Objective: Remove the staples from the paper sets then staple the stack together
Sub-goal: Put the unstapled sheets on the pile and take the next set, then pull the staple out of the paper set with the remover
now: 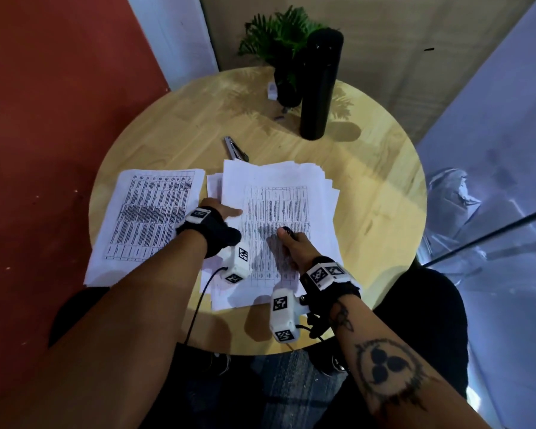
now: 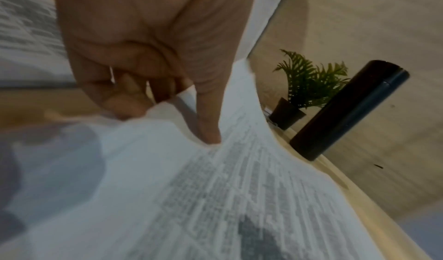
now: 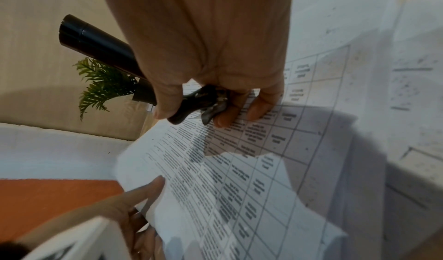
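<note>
A fanned stack of printed sheets (image 1: 291, 199) lies mid-table. My left hand (image 1: 220, 212) pinches its left edge, thumb (image 2: 210, 135) pressing on top and fingers curled beneath the lifted sheet (image 2: 215, 188). My right hand (image 1: 287, 238) hovers over the stack's middle and grips a black staple remover (image 3: 199, 104) with metal claws, just above the printed table (image 3: 239, 169). A second paper set (image 1: 149, 218) lies flat to the left. A silver stapler (image 1: 235, 148) rests behind the stack, untouched.
The round wooden table (image 1: 369, 181) carries a tall black bottle (image 1: 321, 85) and a potted fern (image 1: 279, 41) at the back, with a small white object (image 1: 272, 91) beside the pot. Red floor is on the left and glass panels on the right.
</note>
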A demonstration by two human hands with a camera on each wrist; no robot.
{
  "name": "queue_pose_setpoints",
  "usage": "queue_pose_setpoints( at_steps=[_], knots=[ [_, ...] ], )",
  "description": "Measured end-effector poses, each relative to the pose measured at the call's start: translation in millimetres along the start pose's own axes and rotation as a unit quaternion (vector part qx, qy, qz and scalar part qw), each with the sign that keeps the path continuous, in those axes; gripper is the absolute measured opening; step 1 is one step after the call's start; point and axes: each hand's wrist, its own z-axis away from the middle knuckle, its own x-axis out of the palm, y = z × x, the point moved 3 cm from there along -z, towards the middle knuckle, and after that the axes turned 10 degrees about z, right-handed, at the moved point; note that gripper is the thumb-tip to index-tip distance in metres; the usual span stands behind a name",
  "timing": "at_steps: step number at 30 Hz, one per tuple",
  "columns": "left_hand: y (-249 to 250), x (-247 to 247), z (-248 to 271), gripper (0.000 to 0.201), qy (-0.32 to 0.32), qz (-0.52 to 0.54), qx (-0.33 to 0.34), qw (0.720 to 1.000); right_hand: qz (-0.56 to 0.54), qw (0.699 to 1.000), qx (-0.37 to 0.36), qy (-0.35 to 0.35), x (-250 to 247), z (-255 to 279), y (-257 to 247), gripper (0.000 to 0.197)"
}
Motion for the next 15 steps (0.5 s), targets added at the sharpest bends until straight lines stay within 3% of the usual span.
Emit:
queue_pose_setpoints(
  at_steps=[2, 8, 12, 15],
  knots=[
    [-5, -3, 1, 0.055, -0.016, 0.023, 0.003, 1.000, 0.002, 1.000, 0.010, -0.001, 1, 1, 0, 0.035],
    [-7, -3, 13, 0.023, 0.027, 0.024, 0.114, 0.993, -0.027, 0.999, 0.040, -0.016, -3, 12, -8, 0.035],
    [-10, -8, 20, 0.033, 0.026, 0.061, 0.176, 0.982, -0.016, 0.999, 0.042, -0.003, -1, 14, -8, 0.033],
    [-8, -13, 32, 0.034, 0.043, 0.149, 0.235, 0.960, 0.023, 0.999, -0.008, 0.041, -1, 14, -15, 0.023]
  ],
)
